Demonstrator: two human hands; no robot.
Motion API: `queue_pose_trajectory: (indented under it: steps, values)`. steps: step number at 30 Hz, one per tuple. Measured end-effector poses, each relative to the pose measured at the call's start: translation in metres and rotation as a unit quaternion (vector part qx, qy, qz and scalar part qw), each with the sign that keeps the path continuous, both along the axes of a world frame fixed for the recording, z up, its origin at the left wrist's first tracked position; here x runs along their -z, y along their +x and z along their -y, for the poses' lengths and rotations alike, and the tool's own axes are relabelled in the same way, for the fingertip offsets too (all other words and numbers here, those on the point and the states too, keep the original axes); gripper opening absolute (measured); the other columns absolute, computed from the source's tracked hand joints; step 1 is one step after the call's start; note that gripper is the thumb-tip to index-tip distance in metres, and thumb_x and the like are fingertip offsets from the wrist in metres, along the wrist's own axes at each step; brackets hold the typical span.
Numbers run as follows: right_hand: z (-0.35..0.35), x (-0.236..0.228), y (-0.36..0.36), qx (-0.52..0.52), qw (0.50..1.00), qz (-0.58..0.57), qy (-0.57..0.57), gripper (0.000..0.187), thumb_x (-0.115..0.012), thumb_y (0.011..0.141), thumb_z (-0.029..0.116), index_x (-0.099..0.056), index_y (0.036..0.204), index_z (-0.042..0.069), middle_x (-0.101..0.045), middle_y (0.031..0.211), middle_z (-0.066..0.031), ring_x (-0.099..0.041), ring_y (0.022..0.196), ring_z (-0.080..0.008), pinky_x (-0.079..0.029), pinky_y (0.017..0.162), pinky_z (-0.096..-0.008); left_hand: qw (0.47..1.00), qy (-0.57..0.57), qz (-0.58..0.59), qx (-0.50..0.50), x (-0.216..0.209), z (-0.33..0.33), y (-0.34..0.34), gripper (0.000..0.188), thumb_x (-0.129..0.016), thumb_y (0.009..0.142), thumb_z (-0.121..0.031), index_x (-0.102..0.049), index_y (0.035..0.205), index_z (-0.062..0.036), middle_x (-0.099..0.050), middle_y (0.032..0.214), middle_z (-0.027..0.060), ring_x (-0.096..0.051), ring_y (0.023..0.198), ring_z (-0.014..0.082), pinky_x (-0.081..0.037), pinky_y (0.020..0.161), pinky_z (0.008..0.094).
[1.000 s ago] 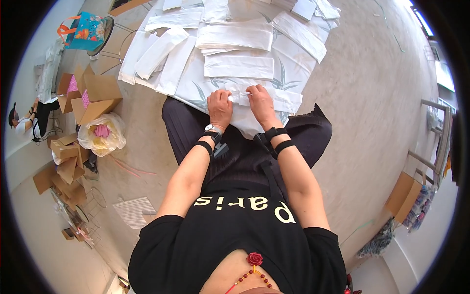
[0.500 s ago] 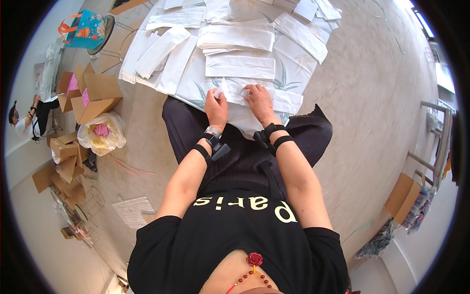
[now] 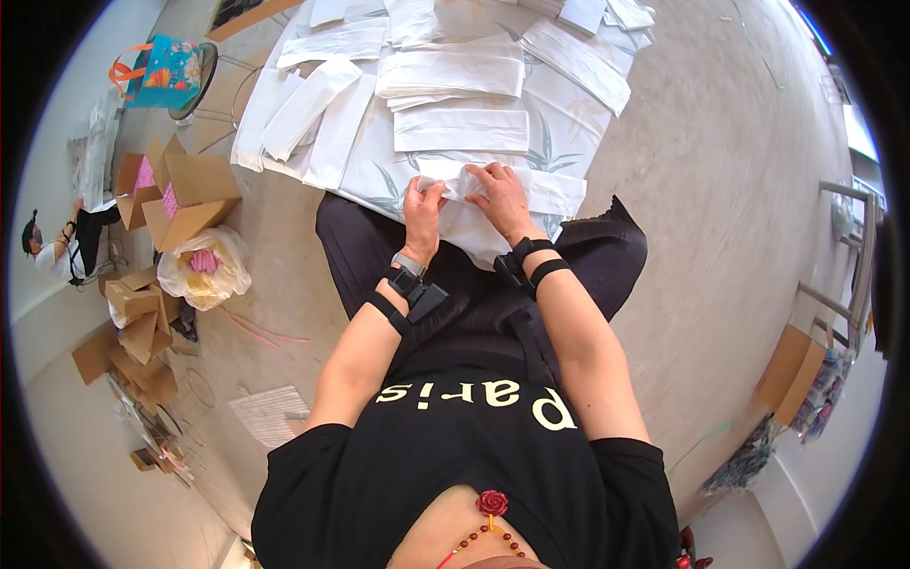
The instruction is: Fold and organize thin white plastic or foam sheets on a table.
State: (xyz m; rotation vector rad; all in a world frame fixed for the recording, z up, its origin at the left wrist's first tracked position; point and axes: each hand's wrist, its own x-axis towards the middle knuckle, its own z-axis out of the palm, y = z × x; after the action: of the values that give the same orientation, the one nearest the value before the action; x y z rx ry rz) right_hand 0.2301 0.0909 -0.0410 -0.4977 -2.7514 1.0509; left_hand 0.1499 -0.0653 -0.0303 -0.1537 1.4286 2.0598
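A long, flat white folded strip [image 3: 557,193], thin like paper or film, lies along the near edge of the table. Its left end is between my two hands, lifted and crumpled a little. My left hand [image 3: 423,216] pinches that end with thumb and forefinger. Just to the right, my right hand [image 3: 502,201] has its curled fingers closed on the same strip; its fingertips partly cover what they grip. Beyond them lies a single similar white strip [image 3: 462,131], and past it a stack of white strips [image 3: 453,72].
A leaf-patterned cloth [image 3: 561,123] covers the table. More strips [image 3: 576,66] lie far right and others [image 3: 311,109] at left. On the left floor are open cardboard boxes [image 3: 194,194] and a plastic bag [image 3: 226,275]; a blue tote [image 3: 169,74] rests on a stool. Another person [image 3: 59,251] sits far left.
My left hand has shifted slightly right, closer to my right hand, and the strip's lifted end shows between them. My right hand has moved a little left. The whole view has shifted slightly.
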Motion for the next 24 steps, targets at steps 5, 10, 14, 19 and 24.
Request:
queue_pose_trajectory:
  steps: [5, 10, 14, 19, 24]
  values:
    - [0.000, 0.003, 0.000, -0.003, 1.000, 0.001, 0.010, 0.058, -0.084, 0.076, 0.018, -0.067, 0.131, 0.016, -0.066, 0.113, -0.0087, -0.060, 0.108, -0.0317, -0.050, 0.095, -0.0432, 1.000, -0.004, 0.003, 0.017, -0.008, -0.012, 0.009, 0.023, -0.062, 0.100, -0.009, -0.055, 0.120, -0.0031, -0.065, 0.109, 0.0044, -0.063, 0.099, 0.0125, -0.053, 0.091, 0.0306]
    - [-0.001, 0.005, 0.000, -0.007, 1.000, 0.004, 0.019, 0.060, -0.083, 0.076, 0.013, -0.064, 0.132, 0.013, -0.065, 0.115, -0.0099, -0.060, 0.110, -0.0331, -0.050, 0.096, -0.0436, 0.998, -0.024, -0.026, 0.050, -0.003, -0.015, 0.009, 0.027, -0.063, 0.099, -0.011, -0.055, 0.122, -0.0001, -0.066, 0.108, 0.0052, -0.062, 0.096, 0.0116, -0.052, 0.086, 0.0286]
    - [-0.001, 0.005, -0.002, -0.012, 1.000, 0.004, 0.022, 0.062, -0.082, 0.074, 0.012, -0.062, 0.133, 0.010, -0.065, 0.117, -0.0112, -0.059, 0.111, -0.0344, -0.049, 0.096, -0.0441, 0.989, -0.087, -0.068, 0.097, 0.008, -0.012, 0.002, 0.027, -0.062, 0.098, -0.010, -0.056, 0.121, 0.0019, -0.064, 0.110, 0.0070, -0.063, 0.098, 0.0142, -0.055, 0.090, 0.0313]
    - [-0.001, 0.006, -0.002, -0.004, 1.000, 0.010, 0.024, 0.064, -0.084, 0.072, 0.011, -0.063, 0.133, 0.010, -0.065, 0.116, -0.0095, -0.060, 0.111, -0.0331, -0.049, 0.098, -0.0438, 0.965, -0.172, -0.128, 0.149, 0.006, -0.021, -0.004, 0.025, -0.064, 0.096, -0.012, -0.060, 0.115, 0.0033, -0.067, 0.103, 0.0076, -0.064, 0.091, 0.0138, -0.056, 0.083, 0.0298]
    - [-0.006, 0.004, 0.001, -0.022, 0.999, 0.037, 0.014, 0.082, -0.089, 0.068, 0.016, -0.055, 0.142, 0.007, -0.064, 0.116, -0.0138, -0.059, 0.113, -0.0357, -0.049, 0.099, -0.0450, 0.885, -0.309, -0.256, 0.236, -0.020, -0.034, -0.003, 0.048, -0.071, 0.094, -0.035, -0.066, 0.117, 0.0066, -0.073, 0.098, 0.0191, -0.068, 0.088, 0.0232, -0.054, 0.081, 0.0347]
